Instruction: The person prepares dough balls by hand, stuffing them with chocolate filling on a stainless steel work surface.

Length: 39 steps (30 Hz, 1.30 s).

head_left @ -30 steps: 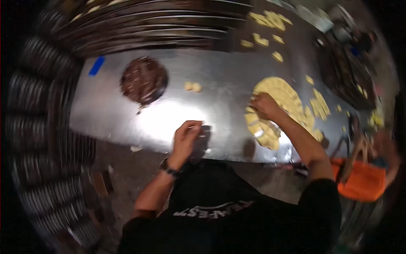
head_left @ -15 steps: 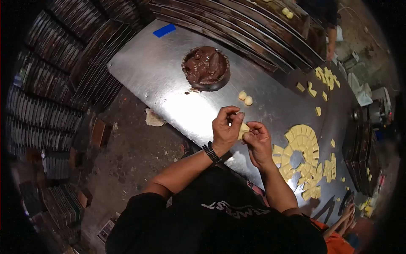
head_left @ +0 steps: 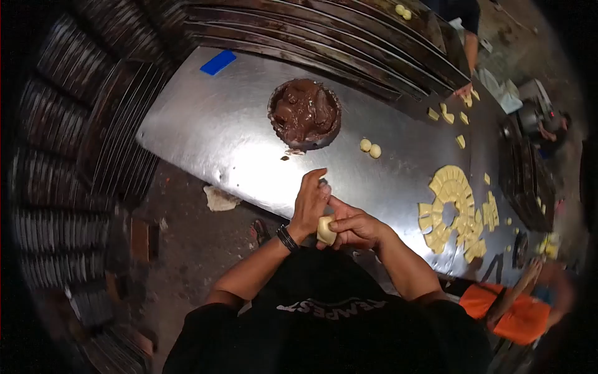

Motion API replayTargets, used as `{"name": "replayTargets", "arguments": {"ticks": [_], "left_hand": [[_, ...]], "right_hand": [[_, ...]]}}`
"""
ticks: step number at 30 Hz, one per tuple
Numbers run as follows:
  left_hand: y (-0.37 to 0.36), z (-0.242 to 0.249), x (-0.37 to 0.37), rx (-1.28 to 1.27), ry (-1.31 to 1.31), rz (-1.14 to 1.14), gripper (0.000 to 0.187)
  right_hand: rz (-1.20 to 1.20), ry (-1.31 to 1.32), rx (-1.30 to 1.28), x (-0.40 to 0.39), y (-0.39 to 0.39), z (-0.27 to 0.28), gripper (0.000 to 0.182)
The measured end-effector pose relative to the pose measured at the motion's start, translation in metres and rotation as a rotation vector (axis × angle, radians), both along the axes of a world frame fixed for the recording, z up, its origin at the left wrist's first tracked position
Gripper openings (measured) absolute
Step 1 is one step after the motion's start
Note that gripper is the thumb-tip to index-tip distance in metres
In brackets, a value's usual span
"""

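A pale piece of dough (head_left: pixel 326 230) lies between my two hands, near the table's front edge. My right hand (head_left: pixel 358 229) grips it with the thumb on top. The palm side of my left hand (head_left: pixel 308 202) is against the dough, its fingers stretched out and pointing away from me. Beyond my hands stands a round bowl of brown paste (head_left: pixel 305 114). Two small dough balls (head_left: pixel 370 148) rest to the right of the bowl. Further right, many cut dough pieces (head_left: pixel 450 193) form a ring on the metal table (head_left: pixel 230 124).
A blue scraper (head_left: pixel 218 62) lies at the table's far left. Stacked trays (head_left: pixel 324 37) line the back edge. At the far right, a co-worker's hand (head_left: pixel 464 91) touches dough pieces. A person in orange (head_left: pixel 507 308) is at the lower right.
Both hands have come closer to my body with the dough, and my left fingers have straightened. The co-worker's hand at the back right has reached the dough pieces.
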<state>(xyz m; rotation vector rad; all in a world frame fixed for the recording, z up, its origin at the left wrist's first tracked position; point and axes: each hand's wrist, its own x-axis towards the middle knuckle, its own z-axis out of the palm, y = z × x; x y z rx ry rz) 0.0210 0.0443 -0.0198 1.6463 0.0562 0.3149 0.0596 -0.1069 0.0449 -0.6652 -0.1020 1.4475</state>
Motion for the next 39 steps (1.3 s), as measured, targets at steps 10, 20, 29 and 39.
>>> {"name": "replayTargets", "arguments": {"ticks": [10, 20, 29, 39], "left_hand": [[0.202, -0.043, -0.016, 0.182, 0.014, 0.211, 0.018], [0.239, -0.042, -0.019, 0.209, 0.011, 0.066, 0.012], [0.223, -0.018, 0.002, -0.565, 0.398, -0.275, 0.054], [0.086, 0.033, -0.013, -0.228, 0.348, -0.246, 0.023]], "right_hand": [[-0.892, -2.18, -0.873, 0.046, 0.119, -0.031, 0.038], [-0.815, -1.647, -0.976, 0.053, 0.139, -0.072, 0.035], [-0.747, 0.167, 0.15, 0.0, 0.143, -0.046, 0.044], [-0.677, 0.131, 0.092, -0.023, 0.058, -0.066, 0.054]]}}
